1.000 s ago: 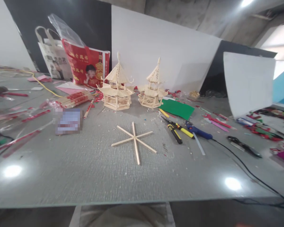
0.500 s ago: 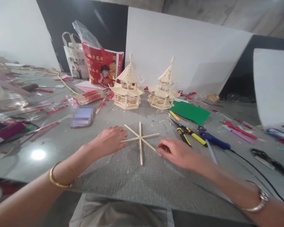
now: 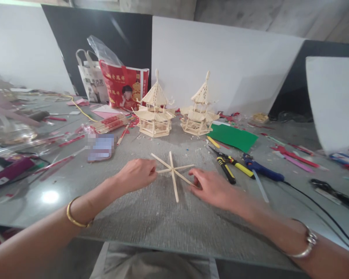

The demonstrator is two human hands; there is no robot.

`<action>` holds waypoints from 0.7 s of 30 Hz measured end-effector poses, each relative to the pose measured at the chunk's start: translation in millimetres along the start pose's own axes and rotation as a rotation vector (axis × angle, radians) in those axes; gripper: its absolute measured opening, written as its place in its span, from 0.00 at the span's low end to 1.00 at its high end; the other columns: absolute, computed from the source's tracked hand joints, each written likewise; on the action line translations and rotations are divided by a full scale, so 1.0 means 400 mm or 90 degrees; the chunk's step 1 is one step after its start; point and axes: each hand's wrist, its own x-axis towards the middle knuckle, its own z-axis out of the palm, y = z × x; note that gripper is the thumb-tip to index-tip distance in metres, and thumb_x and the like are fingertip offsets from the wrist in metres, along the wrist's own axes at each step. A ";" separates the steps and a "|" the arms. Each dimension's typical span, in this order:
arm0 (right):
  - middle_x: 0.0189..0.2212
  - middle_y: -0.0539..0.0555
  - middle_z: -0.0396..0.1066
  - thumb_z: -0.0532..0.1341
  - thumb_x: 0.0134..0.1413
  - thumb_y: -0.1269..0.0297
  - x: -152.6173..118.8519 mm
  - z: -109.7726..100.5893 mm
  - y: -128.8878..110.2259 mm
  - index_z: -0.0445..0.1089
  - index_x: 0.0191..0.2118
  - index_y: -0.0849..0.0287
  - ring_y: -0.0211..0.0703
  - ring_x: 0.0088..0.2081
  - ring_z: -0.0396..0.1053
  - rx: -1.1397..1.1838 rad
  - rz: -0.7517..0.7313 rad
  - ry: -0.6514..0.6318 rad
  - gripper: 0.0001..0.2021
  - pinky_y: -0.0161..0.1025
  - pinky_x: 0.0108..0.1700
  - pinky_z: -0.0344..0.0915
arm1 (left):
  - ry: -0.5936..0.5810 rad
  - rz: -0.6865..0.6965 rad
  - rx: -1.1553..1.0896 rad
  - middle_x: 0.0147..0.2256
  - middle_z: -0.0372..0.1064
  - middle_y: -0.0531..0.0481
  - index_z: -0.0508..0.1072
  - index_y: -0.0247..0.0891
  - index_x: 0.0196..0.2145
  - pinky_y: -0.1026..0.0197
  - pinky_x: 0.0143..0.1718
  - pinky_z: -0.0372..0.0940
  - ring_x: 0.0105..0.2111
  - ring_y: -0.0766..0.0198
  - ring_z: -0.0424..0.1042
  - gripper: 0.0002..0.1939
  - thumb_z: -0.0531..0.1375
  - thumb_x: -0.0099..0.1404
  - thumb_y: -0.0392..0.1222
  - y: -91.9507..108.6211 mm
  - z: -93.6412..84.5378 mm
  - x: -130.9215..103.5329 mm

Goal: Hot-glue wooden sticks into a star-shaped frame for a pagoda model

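A six-armed star of pale wooden sticks (image 3: 175, 186), crossed at one centre, lies on the grey table before me. My left hand (image 3: 142, 173) is closed, its curled fingers at the tip of the star's left arm. On the other side, my right hand (image 3: 206, 185) pinches the end of the lower right arm between thumb and fingers. Behind the star stand two pagoda models of similar sticks, the left pagoda (image 3: 154, 116) and the right pagoda (image 3: 200, 114).
Right of my right hand lie yellow-black pliers (image 3: 227, 170), a blue glue gun (image 3: 263, 170) with a cord, and a green sheet (image 3: 235, 136). A phone (image 3: 101, 147) and wrapped sticks (image 3: 110, 123) lie left. A red bag (image 3: 119, 83) stands at the back.
The star has turned slightly, its near arm swinging a little to the right. My left fingers have curled in more tightly. The view has tilted slightly.
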 end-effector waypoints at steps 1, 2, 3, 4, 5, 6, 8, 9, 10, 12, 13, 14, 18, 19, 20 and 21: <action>0.33 0.56 0.73 0.57 0.53 0.63 0.004 0.003 0.000 0.63 0.48 0.61 0.46 0.33 0.68 0.004 0.007 0.001 0.16 0.39 0.34 0.55 | 0.006 -0.007 -0.012 0.23 0.67 0.52 0.67 0.38 0.25 0.63 0.26 0.50 0.23 0.65 0.64 0.08 0.50 0.58 0.38 0.005 -0.005 -0.002; 0.31 0.55 0.72 0.58 0.52 0.65 0.007 0.005 0.000 0.62 0.49 0.61 0.45 0.32 0.68 0.011 0.012 0.001 0.18 0.39 0.33 0.55 | 0.015 -0.012 -0.022 0.23 0.67 0.52 0.66 0.38 0.25 0.63 0.26 0.50 0.23 0.66 0.63 0.07 0.50 0.58 0.38 0.009 -0.011 -0.003; 0.29 0.54 0.72 0.58 0.52 0.66 0.010 0.005 0.000 0.61 0.50 0.61 0.44 0.31 0.68 0.018 0.015 0.002 0.18 0.38 0.32 0.55 | 0.028 -0.017 -0.029 0.24 0.67 0.52 0.66 0.38 0.25 0.63 0.26 0.50 0.23 0.67 0.63 0.07 0.50 0.58 0.38 0.014 -0.018 -0.003; 0.28 0.52 0.71 0.57 0.51 0.68 0.012 0.002 0.001 0.61 0.50 0.62 0.43 0.30 0.67 0.026 0.014 0.003 0.18 0.38 0.32 0.55 | 0.044 -0.018 -0.035 0.24 0.67 0.52 0.66 0.38 0.26 0.64 0.26 0.51 0.23 0.67 0.63 0.07 0.50 0.58 0.38 0.019 -0.025 -0.002; 0.27 0.51 0.71 0.57 0.51 0.69 0.012 -0.005 0.001 0.61 0.49 0.61 0.41 0.29 0.67 0.032 0.011 0.006 0.18 0.37 0.31 0.55 | 0.064 -0.016 -0.040 0.24 0.68 0.52 0.67 0.38 0.27 0.63 0.27 0.51 0.24 0.67 0.63 0.08 0.50 0.59 0.39 0.023 -0.033 -0.001; 0.26 0.50 0.70 0.56 0.52 0.70 0.012 -0.016 0.001 0.62 0.49 0.61 0.40 0.29 0.66 0.043 0.006 0.014 0.17 0.36 0.31 0.56 | 0.087 -0.011 -0.044 0.25 0.68 0.51 0.68 0.37 0.28 0.63 0.27 0.52 0.24 0.67 0.64 0.08 0.50 0.60 0.39 0.027 -0.043 0.002; 0.26 0.49 0.69 0.54 0.52 0.70 0.010 -0.054 0.001 0.63 0.47 0.60 0.38 0.28 0.66 0.084 -0.014 0.056 0.14 0.36 0.32 0.57 | 0.140 0.006 -0.061 0.26 0.70 0.50 0.69 0.37 0.30 0.63 0.29 0.55 0.26 0.66 0.67 0.09 0.50 0.61 0.40 0.033 -0.071 0.011; 0.26 0.49 0.69 0.54 0.52 0.69 0.011 -0.080 0.001 0.63 0.45 0.59 0.38 0.28 0.66 0.114 -0.028 0.085 0.13 0.36 0.32 0.58 | 0.166 0.014 -0.076 0.27 0.71 0.50 0.70 0.36 0.31 0.64 0.30 0.56 0.27 0.66 0.68 0.09 0.51 0.61 0.40 0.036 -0.090 0.017; 0.25 0.49 0.68 0.55 0.52 0.68 0.012 -0.109 0.002 0.64 0.43 0.58 0.38 0.28 0.65 0.155 -0.039 0.110 0.12 0.36 0.32 0.58 | 0.190 0.020 -0.096 0.27 0.72 0.50 0.71 0.37 0.31 0.64 0.31 0.57 0.28 0.66 0.69 0.09 0.52 0.60 0.39 0.038 -0.112 0.025; 0.24 0.49 0.67 0.57 0.50 0.65 0.020 -0.173 0.007 0.66 0.40 0.58 0.37 0.26 0.64 0.260 -0.049 0.125 0.10 0.36 0.30 0.59 | 0.215 0.016 -0.152 0.26 0.71 0.52 0.72 0.37 0.30 0.65 0.31 0.58 0.28 0.67 0.69 0.07 0.55 0.59 0.40 0.039 -0.161 0.045; 0.24 0.49 0.67 0.59 0.49 0.63 0.027 -0.203 0.010 0.67 0.38 0.57 0.37 0.25 0.64 0.317 -0.047 0.110 0.09 0.36 0.28 0.59 | 0.209 0.006 -0.191 0.24 0.70 0.53 0.72 0.37 0.29 0.66 0.29 0.59 0.26 0.68 0.69 0.06 0.57 0.58 0.41 0.037 -0.186 0.056; 0.23 0.49 0.67 0.60 0.48 0.61 0.037 -0.230 0.014 0.67 0.37 0.57 0.36 0.24 0.63 0.379 -0.043 0.086 0.09 0.36 0.27 0.59 | 0.186 -0.013 -0.243 0.22 0.69 0.54 0.72 0.36 0.28 0.66 0.27 0.58 0.23 0.70 0.67 0.06 0.58 0.57 0.42 0.034 -0.208 0.068; 0.22 0.49 0.67 0.66 0.43 0.58 0.095 -0.274 0.042 0.69 0.33 0.59 0.31 0.20 0.61 0.609 -0.008 -0.055 0.12 0.32 0.22 0.58 | 0.020 -0.084 -0.513 0.18 0.65 0.55 0.69 0.35 0.23 0.67 0.19 0.55 0.16 0.74 0.60 0.08 0.61 0.55 0.41 -0.002 -0.247 0.127; 0.22 0.49 0.67 0.67 0.41 0.58 0.112 -0.268 0.051 0.70 0.32 0.59 0.30 0.20 0.60 0.647 0.003 -0.091 0.13 0.31 0.22 0.58 | -0.024 -0.107 -0.566 0.18 0.65 0.55 0.69 0.35 0.22 0.68 0.17 0.54 0.15 0.75 0.58 0.09 0.62 0.54 0.41 -0.017 -0.241 0.143; 0.22 0.48 0.67 0.68 0.40 0.58 0.129 -0.256 0.060 0.70 0.32 0.60 0.29 0.20 0.60 0.673 0.010 -0.120 0.13 0.31 0.21 0.57 | -0.067 -0.135 -0.608 0.17 0.64 0.55 0.68 0.35 0.20 0.69 0.16 0.52 0.14 0.76 0.57 0.10 0.63 0.53 0.41 -0.032 -0.229 0.158; 0.21 0.48 0.67 0.68 0.40 0.58 0.146 -0.240 0.068 0.69 0.32 0.60 0.29 0.19 0.60 0.686 0.012 -0.141 0.14 0.30 0.21 0.58 | -0.105 -0.166 -0.643 0.16 0.63 0.55 0.68 0.34 0.20 0.70 0.15 0.51 0.14 0.76 0.57 0.10 0.64 0.52 0.40 -0.049 -0.211 0.172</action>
